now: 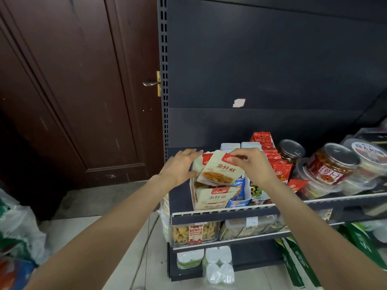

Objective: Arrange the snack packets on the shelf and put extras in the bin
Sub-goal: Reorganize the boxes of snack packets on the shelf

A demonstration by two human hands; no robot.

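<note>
Both arms reach to the shelf [222, 212]. The right hand [253, 166] pinches the top of a cream packet [219, 170], tilted above a white box [193, 195]. The left hand [181, 166], fingers straight, rests against the packets behind it. The box holds more cream packets and blue ones [237, 195]. Red packets [274, 162] and jars [333, 162] stand to the right.
</note>
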